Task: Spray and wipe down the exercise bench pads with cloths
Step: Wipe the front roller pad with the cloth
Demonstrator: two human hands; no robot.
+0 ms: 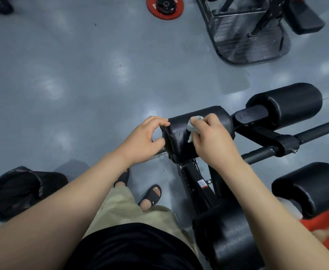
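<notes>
Head view, looking down over a black bench frame on a grey floor (82, 78). Left hand (146, 137) grips the outer end of the near roller pad (181, 141), fingers curled over the top edge and thumb under the end face. Right hand (212, 139) holds a bunched grey cloth (193, 126), fingers curled round it, and presses it against the top of the same pad. The pad surface just left of the cloth looks wet and speckled. The near roller pad sits on a crossbar at the bench's far end, between the two hands. A second roller pad (284, 106) lies to the right of it on the same axis, beyond the centre bracket. A third roller pad (305, 188) is lower right, well apart from the hands. The main bench pad (233, 242) lies under the right forearm at the bottom edge. A lined waste bin (17, 193) stands on the floor lower left. A red weight plate (164, 7) lies flat at top centre, and another machine's footplate (247, 41) is top right. Something orange-red (327, 228) sits at lower right; too blurred to identify.
</notes>
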